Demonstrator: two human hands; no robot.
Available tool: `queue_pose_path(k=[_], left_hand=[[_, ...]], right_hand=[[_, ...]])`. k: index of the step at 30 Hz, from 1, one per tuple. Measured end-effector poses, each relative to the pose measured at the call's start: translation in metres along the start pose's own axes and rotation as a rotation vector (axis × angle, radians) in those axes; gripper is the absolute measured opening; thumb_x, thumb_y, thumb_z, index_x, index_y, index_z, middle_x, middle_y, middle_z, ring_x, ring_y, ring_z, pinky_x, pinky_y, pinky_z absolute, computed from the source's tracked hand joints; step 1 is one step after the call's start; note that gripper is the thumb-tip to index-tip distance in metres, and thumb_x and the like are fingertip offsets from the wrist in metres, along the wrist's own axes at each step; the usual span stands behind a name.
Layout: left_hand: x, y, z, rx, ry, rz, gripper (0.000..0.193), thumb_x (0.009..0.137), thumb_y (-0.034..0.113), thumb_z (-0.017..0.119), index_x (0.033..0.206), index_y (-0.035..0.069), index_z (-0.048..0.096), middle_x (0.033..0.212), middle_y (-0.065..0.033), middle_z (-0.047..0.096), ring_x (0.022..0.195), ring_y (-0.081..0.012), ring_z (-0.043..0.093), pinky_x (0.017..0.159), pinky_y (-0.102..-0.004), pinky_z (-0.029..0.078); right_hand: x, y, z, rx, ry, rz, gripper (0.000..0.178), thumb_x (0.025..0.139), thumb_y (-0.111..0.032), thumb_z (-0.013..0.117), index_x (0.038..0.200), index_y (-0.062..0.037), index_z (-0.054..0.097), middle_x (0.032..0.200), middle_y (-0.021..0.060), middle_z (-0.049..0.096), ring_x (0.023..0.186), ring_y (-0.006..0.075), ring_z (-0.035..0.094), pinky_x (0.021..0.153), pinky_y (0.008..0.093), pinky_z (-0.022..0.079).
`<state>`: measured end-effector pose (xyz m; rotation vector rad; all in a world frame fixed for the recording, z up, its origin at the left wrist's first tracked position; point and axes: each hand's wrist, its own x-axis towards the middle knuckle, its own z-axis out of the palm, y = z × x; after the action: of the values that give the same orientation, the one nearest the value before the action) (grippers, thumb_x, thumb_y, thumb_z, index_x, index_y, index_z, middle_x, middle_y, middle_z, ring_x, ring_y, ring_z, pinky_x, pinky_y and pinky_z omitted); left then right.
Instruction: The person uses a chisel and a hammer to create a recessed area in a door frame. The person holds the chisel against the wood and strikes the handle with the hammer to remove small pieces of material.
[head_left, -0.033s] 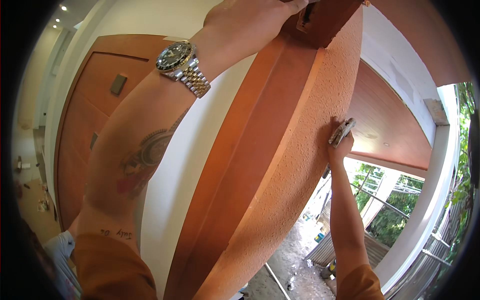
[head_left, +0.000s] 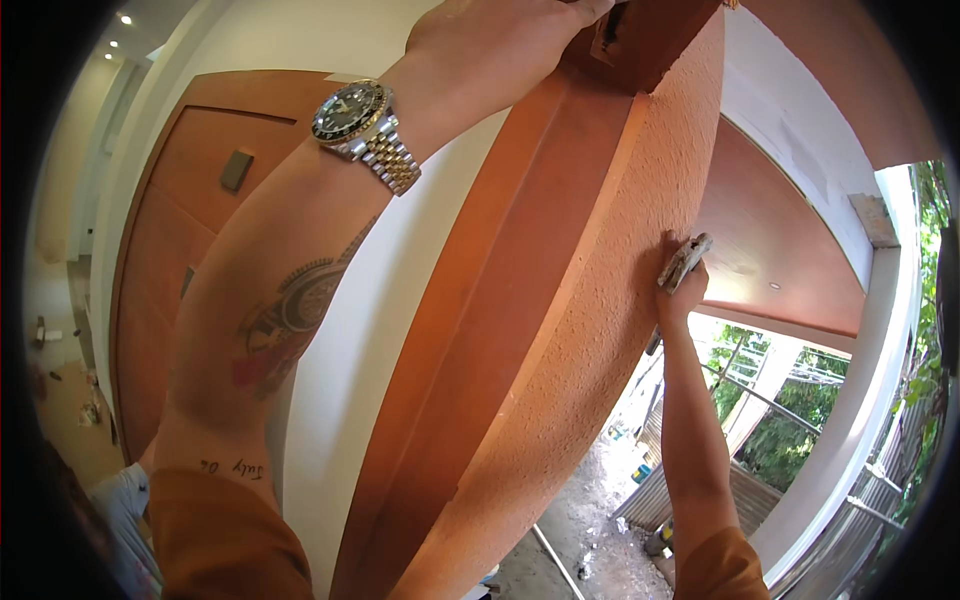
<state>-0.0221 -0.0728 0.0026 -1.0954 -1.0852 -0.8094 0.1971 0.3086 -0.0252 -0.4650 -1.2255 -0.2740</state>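
Observation:
My left hand (head_left: pixel 490 40) reaches up to the top edge of the view, beside a reddish-brown wooden block (head_left: pixel 640 50) with a dark cut-out in it. Most of its fingers lie outside the picture. On the right, my right hand (head_left: pixel 680 290) is closed round a grey, stained tool (head_left: pixel 686 262) whose kind I cannot make out. That hand is at the outer edge of a rough orange textured wall face (head_left: pixel 610 290). Between my arms runs a long reddish-brown wooden frame (head_left: pixel 490 280), next to the textured face.
A brown door panel (head_left: pixel 200 200) stands at the left, beside a white wall. Behind my left arm shows a person's grey sleeve (head_left: pixel 120 510). Low on the right are rough ground (head_left: pixel 580 500), a corrugated metal sheet (head_left: pixel 650 495) and a white post (head_left: pixel 850 400).

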Motion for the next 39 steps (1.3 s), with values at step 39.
queue_pose_path(k=[39], left_hand=[[0.006, -0.008, 0.084, -0.379, 0.145, -0.154, 0.058, 0.096, 0.011, 0.048, 0.153, 0.017, 0.049, 0.090, -0.0185, 0.073, 0.081, -0.0339, 0.072, 0.075, -0.0475, 0.058]], right_hand=[[0.003, 0.010, 0.004, 0.103, 0.042, -0.064, 0.054, 0.093, -0.050, 0.075, 0.075, 0.0002, 0.063, 0.068, 0.0147, 0.064, 0.063, 0.0268, 0.055, 0.067, 0.0417, 0.048]])
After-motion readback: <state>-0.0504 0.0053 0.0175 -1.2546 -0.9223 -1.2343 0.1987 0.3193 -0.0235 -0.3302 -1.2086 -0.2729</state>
